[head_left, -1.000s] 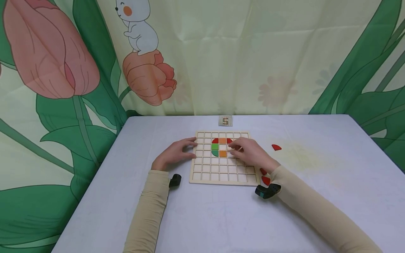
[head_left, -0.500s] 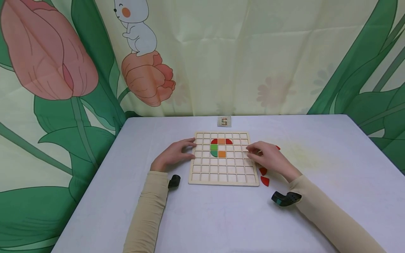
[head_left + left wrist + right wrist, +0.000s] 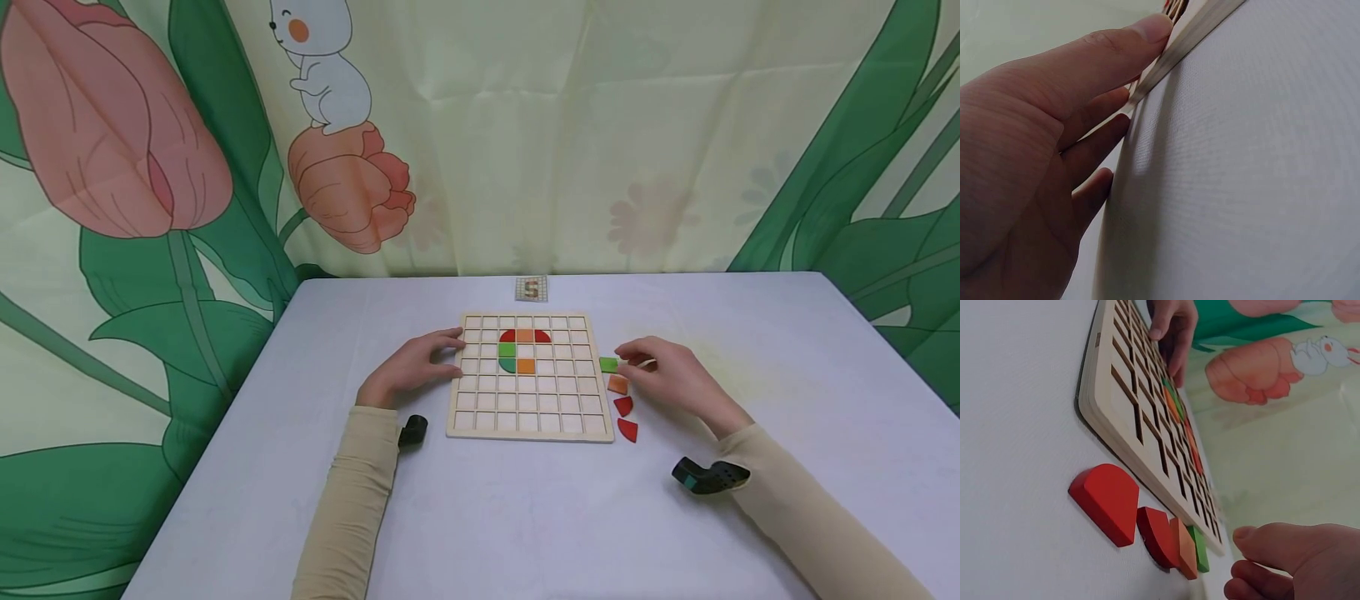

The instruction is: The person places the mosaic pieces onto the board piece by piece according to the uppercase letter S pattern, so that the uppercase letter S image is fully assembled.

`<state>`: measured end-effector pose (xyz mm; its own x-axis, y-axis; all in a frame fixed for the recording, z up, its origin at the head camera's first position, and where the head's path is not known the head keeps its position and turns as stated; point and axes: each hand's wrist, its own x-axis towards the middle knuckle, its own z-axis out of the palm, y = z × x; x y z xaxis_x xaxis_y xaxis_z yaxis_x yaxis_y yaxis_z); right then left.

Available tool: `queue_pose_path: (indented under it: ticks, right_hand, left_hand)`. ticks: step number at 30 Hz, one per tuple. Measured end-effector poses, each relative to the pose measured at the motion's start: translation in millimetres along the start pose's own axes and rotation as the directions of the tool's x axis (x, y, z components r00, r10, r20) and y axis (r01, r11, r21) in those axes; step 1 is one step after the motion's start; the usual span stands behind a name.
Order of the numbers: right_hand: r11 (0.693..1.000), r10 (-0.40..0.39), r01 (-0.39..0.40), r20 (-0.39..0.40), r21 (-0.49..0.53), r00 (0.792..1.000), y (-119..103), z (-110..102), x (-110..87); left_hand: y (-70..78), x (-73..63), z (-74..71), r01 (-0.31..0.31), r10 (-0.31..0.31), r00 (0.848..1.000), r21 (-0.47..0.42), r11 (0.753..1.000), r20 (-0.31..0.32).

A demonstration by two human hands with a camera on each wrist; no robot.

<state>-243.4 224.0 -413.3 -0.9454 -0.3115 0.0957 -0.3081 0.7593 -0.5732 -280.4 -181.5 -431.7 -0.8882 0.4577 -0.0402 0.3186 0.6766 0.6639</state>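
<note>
A wooden grid board [image 3: 495, 423] lies flat on the table. My left hand [image 3: 412, 365] rests at its left edge, thumb and fingertips spread apart along the rim; in the left wrist view the thumb [image 3: 1122, 47] reaches the board's edge. Red, orange and green pieces sit in the upper middle cells, among them a green square [image 3: 507, 350] and an orange square [image 3: 527, 366]. Right of the board, my right hand [image 3: 667, 375] hovers with its fingertips beside a loose green piece [image 3: 609, 364]. In the right wrist view, nothing shows between its thumb and fingers.
An orange piece [image 3: 618, 384] and two red rounded pieces, the nearer one [image 3: 627, 430] at the board's corner, form a column along its right side. A small patterned card [image 3: 532, 288] lies behind the board. A printed curtain [image 3: 510, 167] hangs past the table's far edge.
My right hand has moved off the board to the right, uncovering the red, orange and green loose pieces. It now covers the spot where another red piece lay. My left hand stays put.
</note>
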Motion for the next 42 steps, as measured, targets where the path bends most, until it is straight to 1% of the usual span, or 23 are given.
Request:
queue_pose_path:
  ticks: [3,9,16,19,22,25,31,35,42]
  right_hand:
    - [1.000,-0.014,0.014,-0.010,-0.006,1.000,4.7,-3.4,-2.7]
    - [0.999,0.017,-0.017,0.007,-0.030,1.000,12.0,-9.8,-5.5]
    - [0.998,0.017,-0.017,0.007,-0.055,1.000,20.4,-14.8,-11.1]
    - [0.998,0.011,-0.009,0.020,-0.059,1.000,23.4,-14.4,-13.8]
    - [0.998,-0.007,0.010,0.053,-0.056,0.999,24.3,-11.8,-17.0]
    - [0.998,-0.030,0.034,0.078,-0.051,0.997,23.6,-7.8,-20.4]
    - [0.996,-0.077,0.081,0.086,-0.043,0.993,18.2,-3.4,-28.1]
    - [0.995,-0.085,0.089,0.105,-0.033,0.991,13.2,-2.9,-32.1]
    - [0.994,-0.112,0.110,0.124,0.027,0.986,7.5,0.7,-36.4]
  left_hand:
    - [-0.3,-0.3,0.2,0.001,-0.001,1.000,-0.001,1.000,-0.001]
    - [-0.3,-0.6,-0.5,-0.016,0.016,1.000,0.006,1.000,-0.005]
    - [-1.1,0.4,-0.4,-0.013,0.013,1.000,0.012,1.000,-0.004]
    - [-1.4,0.5,-0.1,-0.011,0.011,1.000,0.009,1.000,-0.004]
    - [-1.1,0.2,-0.2,-0.012,0.012,1.000,0.004,1.000,-0.008]
    - [-0.5,-0.2,-0.5,-0.015,0.015,1.000,0.003,1.000,-0.008]
    - [-0.2,0.4,-1.0,-0.016,0.016,1.000,0.003,1.000,-0.003]
    - [-0.5,0.6,-1.1,-0.019,0.019,1.000,0.009,1.000,-0.007]
    - [-1.0,0.1,-0.8,-0.026,0.026,1.000,0.007,1.000,-0.003]
